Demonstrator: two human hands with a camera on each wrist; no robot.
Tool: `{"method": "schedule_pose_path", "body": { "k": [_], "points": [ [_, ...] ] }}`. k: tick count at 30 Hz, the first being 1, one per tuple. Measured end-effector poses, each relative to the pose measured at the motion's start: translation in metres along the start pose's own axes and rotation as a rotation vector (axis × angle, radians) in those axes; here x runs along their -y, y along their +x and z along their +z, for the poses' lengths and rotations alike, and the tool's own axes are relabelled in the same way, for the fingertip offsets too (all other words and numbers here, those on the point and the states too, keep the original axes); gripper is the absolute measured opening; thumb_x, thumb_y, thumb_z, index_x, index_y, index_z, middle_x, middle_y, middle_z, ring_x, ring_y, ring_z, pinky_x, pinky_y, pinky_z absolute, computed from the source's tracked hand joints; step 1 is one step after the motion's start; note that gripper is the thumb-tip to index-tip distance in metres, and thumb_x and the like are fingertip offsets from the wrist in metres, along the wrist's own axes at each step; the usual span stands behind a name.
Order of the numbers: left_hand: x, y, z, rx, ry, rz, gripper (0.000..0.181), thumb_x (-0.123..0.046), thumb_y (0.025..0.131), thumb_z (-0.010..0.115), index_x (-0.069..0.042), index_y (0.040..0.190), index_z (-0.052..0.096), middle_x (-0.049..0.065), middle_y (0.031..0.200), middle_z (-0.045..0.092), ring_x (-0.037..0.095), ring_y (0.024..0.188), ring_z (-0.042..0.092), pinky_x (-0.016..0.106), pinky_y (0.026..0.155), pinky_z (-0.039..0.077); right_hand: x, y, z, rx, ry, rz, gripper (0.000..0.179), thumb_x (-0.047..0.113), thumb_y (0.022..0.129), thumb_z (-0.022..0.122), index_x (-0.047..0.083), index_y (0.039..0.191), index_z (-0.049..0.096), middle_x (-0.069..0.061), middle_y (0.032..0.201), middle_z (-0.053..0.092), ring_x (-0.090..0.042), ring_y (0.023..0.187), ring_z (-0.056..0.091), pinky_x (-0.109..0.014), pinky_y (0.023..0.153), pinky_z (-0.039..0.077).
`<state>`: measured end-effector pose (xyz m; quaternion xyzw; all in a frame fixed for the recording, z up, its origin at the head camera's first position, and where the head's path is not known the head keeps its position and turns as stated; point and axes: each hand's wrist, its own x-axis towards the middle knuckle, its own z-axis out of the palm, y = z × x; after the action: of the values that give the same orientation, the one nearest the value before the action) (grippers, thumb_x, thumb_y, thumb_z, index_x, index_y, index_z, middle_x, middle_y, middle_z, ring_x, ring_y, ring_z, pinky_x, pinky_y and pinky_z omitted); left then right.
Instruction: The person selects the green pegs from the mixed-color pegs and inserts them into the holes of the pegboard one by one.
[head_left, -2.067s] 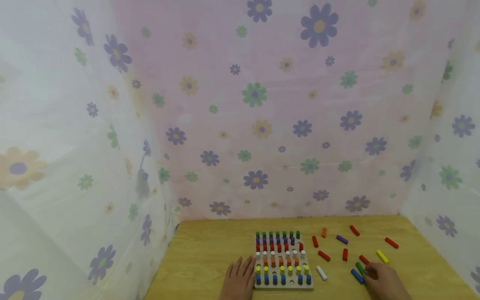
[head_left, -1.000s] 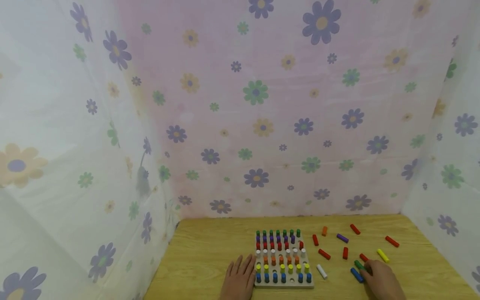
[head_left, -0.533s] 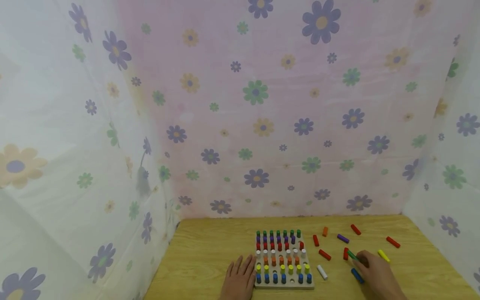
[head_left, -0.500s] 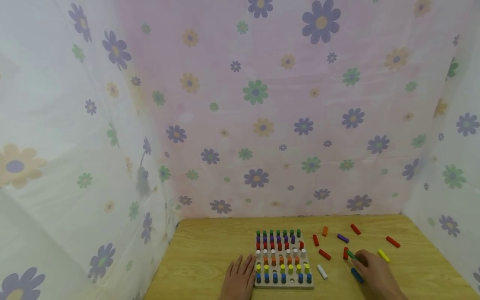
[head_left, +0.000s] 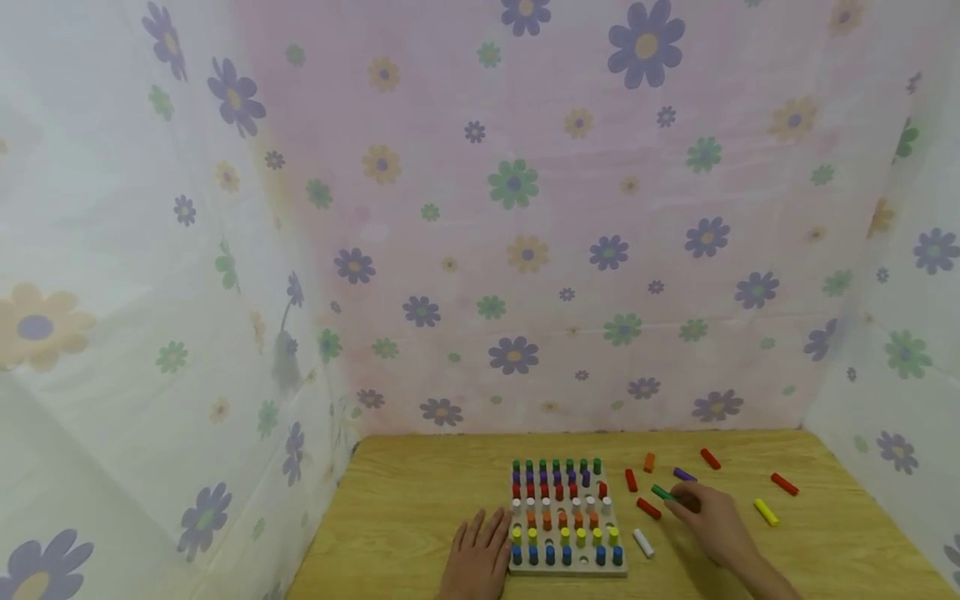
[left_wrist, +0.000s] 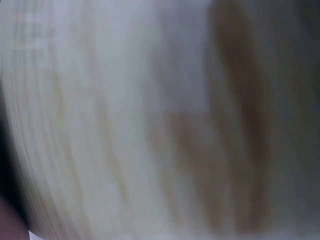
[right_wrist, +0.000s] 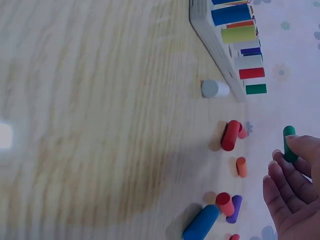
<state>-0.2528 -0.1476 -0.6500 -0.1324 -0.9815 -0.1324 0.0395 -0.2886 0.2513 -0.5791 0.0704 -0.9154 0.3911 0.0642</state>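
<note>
In the head view a pegboard (head_left: 540,572) stands on the table, with rows of green, purple, red, white, orange, yellow and blue pegs upright in it; some holes show bare. My left hand (head_left: 476,554) lies flat, fingers extended, along the board's left edge. To the right of the board, my right hand (head_left: 712,521) pinches a green peg (head_left: 662,492) between thumb and fingers. In the right wrist view that green peg (right_wrist: 289,141) points up past the thumb, held above the table. The left wrist view shows only blurred wood grain.
Right of the board lie loose pegs: white (head_left: 643,543), red (head_left: 648,508), orange (head_left: 649,462), purple (head_left: 684,474), yellow (head_left: 766,512) and several more red ones. A blue peg (right_wrist: 201,223) shows in the right wrist view. Flowered cloth (head_left: 517,250) walls the table's back and sides.
My right hand has picked up the green peg from beside the blue one and carried it left and away from me, toward the board. The left hand stays put.
</note>
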Motion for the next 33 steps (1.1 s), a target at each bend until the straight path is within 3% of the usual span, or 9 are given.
{"method": "schedule_pose_path", "body": {
  "k": [10,20,26,33],
  "points": [
    [0.0,0.004,0.002,0.053,-0.009,-0.04,0.06,-0.056,0.111,0.016,-0.031,0.16,0.039,-0.007,0.162,0.04,0.033,0.15,0.034,0.061,0.12,0.027,0.015,0.021,0.013,-0.045,0.057,-0.037,0.011,0.01,0.093,0.077,0.004,0.101,0.074,-0.002,0.091,0.074,-0.015,0.081,0.07,-0.024,0.069,0.058],
    [0.0,0.002,0.009,0.034,-0.001,-0.051,0.061,-0.057,0.11,0.014,-0.032,0.16,0.039,-0.007,0.16,0.043,0.03,0.149,0.036,0.06,0.12,0.028,0.025,0.037,0.029,0.023,0.109,0.01,0.009,0.008,0.094,0.074,0.002,0.101,0.074,-0.006,0.089,0.073,-0.014,0.077,0.065,-0.024,0.06,0.054],
    [-0.001,0.002,0.007,0.028,0.011,-0.048,0.06,-0.056,0.11,0.016,-0.032,0.159,0.04,-0.008,0.16,0.043,0.031,0.149,0.037,0.061,0.119,0.029,0.028,0.043,0.036,0.017,0.123,-0.02,0.007,0.004,0.094,0.073,0.003,0.1,0.071,-0.008,0.087,0.07,-0.014,0.075,0.063,-0.023,0.061,0.052],
    [0.0,0.002,0.003,0.054,0.01,-0.048,0.061,-0.056,0.11,0.014,-0.03,0.16,0.038,-0.007,0.162,0.041,0.032,0.15,0.034,0.061,0.12,0.028,0.032,0.049,0.046,-0.007,0.102,-0.079,0.007,0.004,0.093,0.074,0.003,0.1,0.071,-0.001,0.082,0.065,-0.012,0.07,0.058,-0.024,0.059,0.05]
  ]
}}
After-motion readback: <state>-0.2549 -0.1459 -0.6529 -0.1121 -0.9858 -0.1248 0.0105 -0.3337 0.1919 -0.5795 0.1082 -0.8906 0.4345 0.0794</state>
